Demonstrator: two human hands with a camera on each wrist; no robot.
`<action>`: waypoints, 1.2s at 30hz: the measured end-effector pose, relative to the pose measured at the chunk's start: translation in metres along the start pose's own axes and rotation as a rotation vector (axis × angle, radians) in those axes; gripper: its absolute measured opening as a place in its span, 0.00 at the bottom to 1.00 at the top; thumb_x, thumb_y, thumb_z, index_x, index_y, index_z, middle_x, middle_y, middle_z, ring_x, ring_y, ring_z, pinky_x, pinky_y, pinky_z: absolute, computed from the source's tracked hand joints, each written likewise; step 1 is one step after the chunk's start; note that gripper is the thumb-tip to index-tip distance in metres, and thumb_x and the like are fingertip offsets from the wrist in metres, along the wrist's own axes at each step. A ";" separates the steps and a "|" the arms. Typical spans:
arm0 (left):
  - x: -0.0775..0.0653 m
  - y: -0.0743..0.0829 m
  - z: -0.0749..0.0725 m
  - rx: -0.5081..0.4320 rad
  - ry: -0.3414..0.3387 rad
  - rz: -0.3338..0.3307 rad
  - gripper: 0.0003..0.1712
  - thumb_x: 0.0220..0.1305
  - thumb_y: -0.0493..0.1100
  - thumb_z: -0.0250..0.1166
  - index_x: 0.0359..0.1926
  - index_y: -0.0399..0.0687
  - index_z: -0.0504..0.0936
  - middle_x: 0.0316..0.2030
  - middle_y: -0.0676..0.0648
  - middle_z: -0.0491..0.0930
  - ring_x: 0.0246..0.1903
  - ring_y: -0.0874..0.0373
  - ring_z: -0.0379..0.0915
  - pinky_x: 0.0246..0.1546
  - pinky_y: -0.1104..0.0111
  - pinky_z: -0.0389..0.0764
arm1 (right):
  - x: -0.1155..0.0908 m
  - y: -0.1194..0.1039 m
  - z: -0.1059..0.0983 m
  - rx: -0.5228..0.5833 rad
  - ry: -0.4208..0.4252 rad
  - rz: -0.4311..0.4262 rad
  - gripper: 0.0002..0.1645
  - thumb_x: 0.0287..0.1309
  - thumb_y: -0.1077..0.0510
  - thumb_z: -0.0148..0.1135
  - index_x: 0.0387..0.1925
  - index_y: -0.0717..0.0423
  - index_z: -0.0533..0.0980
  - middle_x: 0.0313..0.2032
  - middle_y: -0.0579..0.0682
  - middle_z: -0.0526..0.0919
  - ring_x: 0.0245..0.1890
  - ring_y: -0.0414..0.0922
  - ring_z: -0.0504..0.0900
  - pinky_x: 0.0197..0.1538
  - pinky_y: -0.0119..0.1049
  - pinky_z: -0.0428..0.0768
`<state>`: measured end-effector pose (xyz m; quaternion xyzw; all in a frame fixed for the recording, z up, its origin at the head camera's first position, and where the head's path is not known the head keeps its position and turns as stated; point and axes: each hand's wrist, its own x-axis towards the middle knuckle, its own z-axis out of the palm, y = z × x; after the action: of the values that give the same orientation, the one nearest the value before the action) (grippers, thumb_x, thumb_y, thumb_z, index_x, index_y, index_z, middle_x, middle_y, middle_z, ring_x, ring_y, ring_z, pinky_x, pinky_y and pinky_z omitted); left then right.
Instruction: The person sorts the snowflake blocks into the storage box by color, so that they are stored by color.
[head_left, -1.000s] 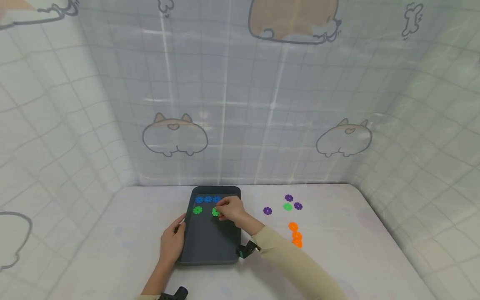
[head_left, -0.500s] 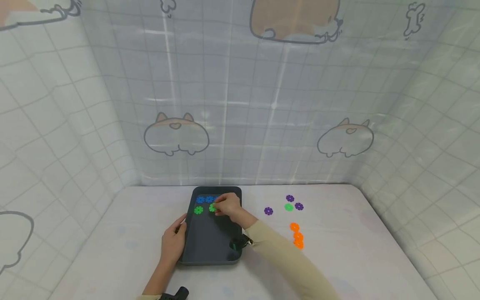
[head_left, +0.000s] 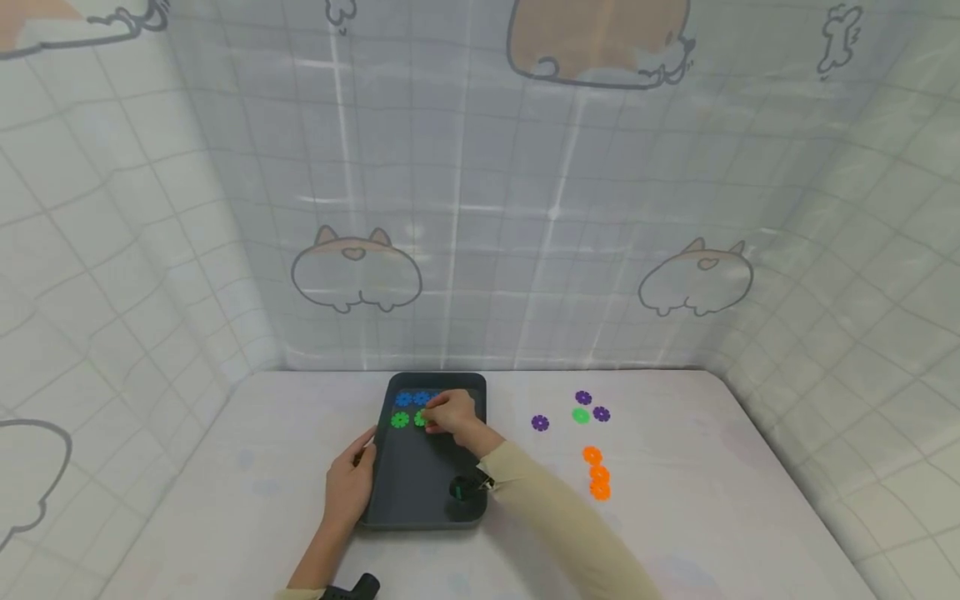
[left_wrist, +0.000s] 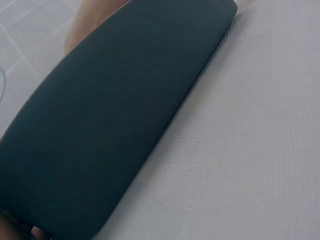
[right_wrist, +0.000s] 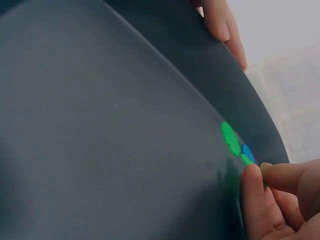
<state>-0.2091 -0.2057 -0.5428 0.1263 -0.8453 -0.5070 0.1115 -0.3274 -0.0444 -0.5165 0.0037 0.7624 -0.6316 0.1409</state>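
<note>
A dark grey tray [head_left: 408,496] lies on the white tabletop. My left hand [head_left: 350,482] grips its left rim, thumb over the edge. My right hand [head_left: 456,414] pinches a green flower-shaped plastic disc [right_wrist: 246,159] between thumb and finger, low over the tray floor. Just left of it, another green disc [head_left: 401,420] lies flat in the tray. Behind these, blue discs [head_left: 405,399] form a row along the far end, partly covered by the right hand. The left wrist view is mostly filled by the tray's outer wall [left_wrist: 115,100].
Right of the tray, three purple discs [head_left: 540,423] lie around a loose green disc [head_left: 581,415]. Nearer the front, orange discs [head_left: 599,473] form an overlapping line. A printed sheet [head_left: 525,292] walls the table at the back and sides.
The right hand has moved left with its green disc, bringing it close beside the green disc lying in the tray. The left hand keeps its hold on the rim.
</note>
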 end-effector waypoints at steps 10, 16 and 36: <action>0.002 0.002 -0.001 0.012 0.005 -0.006 0.23 0.77 0.46 0.46 0.67 0.45 0.71 0.50 0.39 0.79 0.43 0.49 0.72 0.44 0.56 0.70 | 0.005 0.004 0.005 0.027 0.043 0.017 0.07 0.53 0.69 0.69 0.36 0.65 0.82 0.29 0.53 0.81 0.21 0.42 0.82 0.28 0.35 0.81; 0.002 0.004 -0.002 0.011 0.003 -0.012 0.23 0.77 0.45 0.47 0.67 0.45 0.71 0.49 0.39 0.79 0.43 0.49 0.72 0.43 0.56 0.70 | 0.006 0.005 0.008 0.009 0.060 -0.014 0.06 0.53 0.69 0.68 0.36 0.66 0.82 0.28 0.52 0.82 0.22 0.44 0.83 0.28 0.34 0.81; 0.002 0.008 -0.005 0.001 -0.018 -0.033 0.23 0.76 0.46 0.47 0.67 0.45 0.71 0.51 0.38 0.78 0.46 0.48 0.72 0.45 0.55 0.70 | 0.008 0.010 0.015 -0.096 0.120 -0.070 0.03 0.51 0.67 0.71 0.31 0.63 0.84 0.23 0.49 0.82 0.18 0.41 0.82 0.24 0.33 0.80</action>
<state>-0.2101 -0.2068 -0.5337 0.1357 -0.8443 -0.5096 0.0957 -0.3303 -0.0585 -0.5301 0.0081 0.7987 -0.5973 0.0724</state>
